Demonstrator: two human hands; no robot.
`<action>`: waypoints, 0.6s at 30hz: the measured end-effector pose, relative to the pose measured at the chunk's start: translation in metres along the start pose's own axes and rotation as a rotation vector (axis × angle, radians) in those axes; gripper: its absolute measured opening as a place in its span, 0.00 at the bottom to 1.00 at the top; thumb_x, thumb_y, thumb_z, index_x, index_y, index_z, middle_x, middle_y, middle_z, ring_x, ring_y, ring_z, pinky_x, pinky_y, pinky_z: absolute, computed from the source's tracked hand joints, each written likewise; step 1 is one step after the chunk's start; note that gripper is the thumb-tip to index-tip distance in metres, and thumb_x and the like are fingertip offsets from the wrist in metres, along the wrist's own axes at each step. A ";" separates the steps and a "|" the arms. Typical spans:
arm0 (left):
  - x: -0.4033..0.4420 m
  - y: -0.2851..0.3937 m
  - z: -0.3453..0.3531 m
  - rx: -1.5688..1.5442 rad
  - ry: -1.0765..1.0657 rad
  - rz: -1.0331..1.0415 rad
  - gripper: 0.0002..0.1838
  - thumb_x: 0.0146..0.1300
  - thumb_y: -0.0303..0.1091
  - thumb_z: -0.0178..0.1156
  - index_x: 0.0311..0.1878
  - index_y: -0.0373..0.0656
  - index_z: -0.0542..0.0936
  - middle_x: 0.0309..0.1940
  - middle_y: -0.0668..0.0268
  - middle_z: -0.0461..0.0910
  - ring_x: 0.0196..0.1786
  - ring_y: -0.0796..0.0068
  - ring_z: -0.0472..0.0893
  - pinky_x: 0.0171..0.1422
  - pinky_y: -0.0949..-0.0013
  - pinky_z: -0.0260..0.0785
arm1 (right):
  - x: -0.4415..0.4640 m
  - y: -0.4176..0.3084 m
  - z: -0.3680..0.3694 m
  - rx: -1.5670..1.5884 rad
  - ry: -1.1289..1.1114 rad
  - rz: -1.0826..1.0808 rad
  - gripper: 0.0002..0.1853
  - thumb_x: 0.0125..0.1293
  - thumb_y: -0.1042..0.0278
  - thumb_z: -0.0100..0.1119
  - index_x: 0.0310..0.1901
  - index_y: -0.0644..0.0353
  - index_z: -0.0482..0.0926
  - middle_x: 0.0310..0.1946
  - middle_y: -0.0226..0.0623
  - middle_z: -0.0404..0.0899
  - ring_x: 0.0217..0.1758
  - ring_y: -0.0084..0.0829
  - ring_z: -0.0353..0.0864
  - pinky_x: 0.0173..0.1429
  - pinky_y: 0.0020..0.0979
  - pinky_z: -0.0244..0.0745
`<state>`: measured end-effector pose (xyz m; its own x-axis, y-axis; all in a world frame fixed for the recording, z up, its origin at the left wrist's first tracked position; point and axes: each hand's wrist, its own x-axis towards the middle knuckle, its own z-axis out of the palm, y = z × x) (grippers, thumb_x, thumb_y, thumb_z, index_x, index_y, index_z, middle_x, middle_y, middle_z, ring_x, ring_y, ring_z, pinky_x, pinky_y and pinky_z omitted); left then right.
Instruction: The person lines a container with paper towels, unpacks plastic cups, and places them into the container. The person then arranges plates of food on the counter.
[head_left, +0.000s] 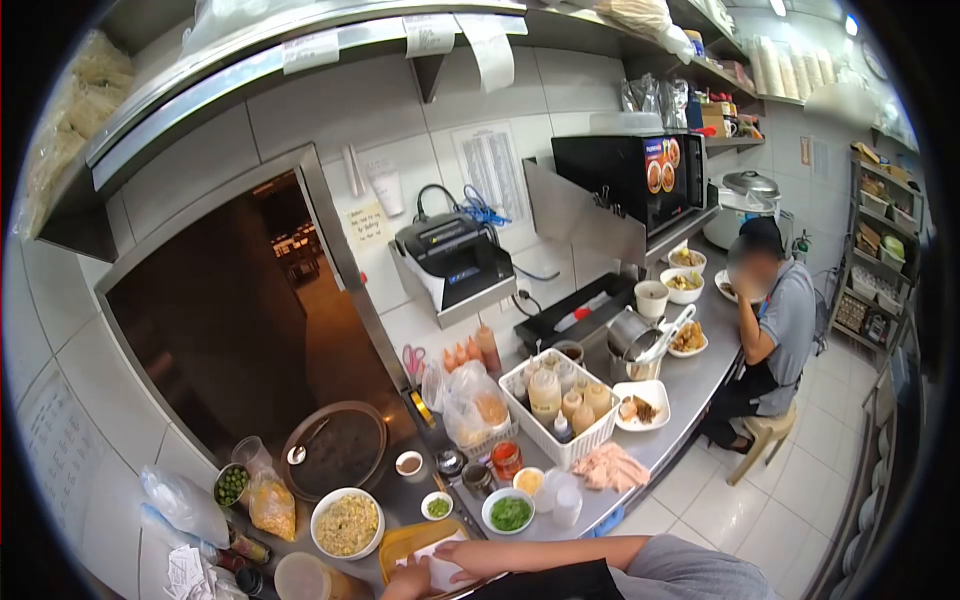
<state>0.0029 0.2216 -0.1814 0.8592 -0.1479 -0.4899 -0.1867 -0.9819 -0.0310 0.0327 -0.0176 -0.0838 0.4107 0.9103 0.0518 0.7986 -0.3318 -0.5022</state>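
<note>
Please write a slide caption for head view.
Bare left hand and right hand touch a white sheet in a yellow, round-cornered tray.

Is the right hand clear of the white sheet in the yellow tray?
No, the right hand rests on the white sheet in the yellow tray.

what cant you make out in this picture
What lies beneath the white sheet in the yellow tray, head view: the sheet, left hand and right hand cover it.
Base of the plastic tub, head view: cut off by the bottom edge.
Print on the hanging slips, head view: too small.
Writing on the pale note, head view: too small.
</note>
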 end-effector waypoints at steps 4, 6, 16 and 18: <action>-0.003 0.003 -0.015 -0.066 -0.022 -0.044 0.57 0.39 0.61 0.75 0.71 0.45 0.60 0.69 0.42 0.58 0.68 0.44 0.66 0.72 0.48 0.57 | -0.079 0.007 -0.075 0.383 -0.137 -0.085 0.31 0.66 0.59 0.61 0.66 0.64 0.65 0.60 0.47 0.72 0.60 0.37 0.76 0.64 0.29 0.70; 0.002 -0.005 -0.008 -0.057 -0.005 -0.075 0.57 0.38 0.61 0.75 0.70 0.46 0.61 0.69 0.44 0.59 0.68 0.46 0.66 0.72 0.50 0.58 | -0.119 0.027 -0.086 0.552 -0.296 -0.013 0.29 0.69 0.60 0.58 0.67 0.61 0.65 0.60 0.43 0.73 0.60 0.32 0.76 0.64 0.27 0.70; -0.068 0.041 -0.125 -0.258 0.351 -0.269 0.47 0.41 0.51 0.77 0.63 0.42 0.68 0.61 0.48 0.70 0.62 0.48 0.73 0.65 0.55 0.67 | -0.236 0.100 -0.126 0.941 -0.235 0.018 0.23 0.73 0.65 0.52 0.67 0.59 0.67 0.58 0.32 0.76 0.57 0.19 0.75 0.64 0.24 0.67; -0.096 0.065 -0.179 -0.322 0.460 -0.303 0.43 0.44 0.47 0.76 0.62 0.41 0.68 0.59 0.46 0.72 0.61 0.48 0.73 0.64 0.55 0.67 | -0.238 0.102 -0.148 0.887 -0.160 -0.021 0.23 0.72 0.64 0.54 0.67 0.57 0.68 0.57 0.32 0.77 0.57 0.20 0.75 0.63 0.25 0.68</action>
<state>-0.0068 0.1509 0.0200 0.9815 0.1767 -0.0740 0.1878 -0.9639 0.1886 0.0820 -0.3047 -0.0197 0.2809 0.9596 -0.0188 0.1453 -0.0619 -0.9874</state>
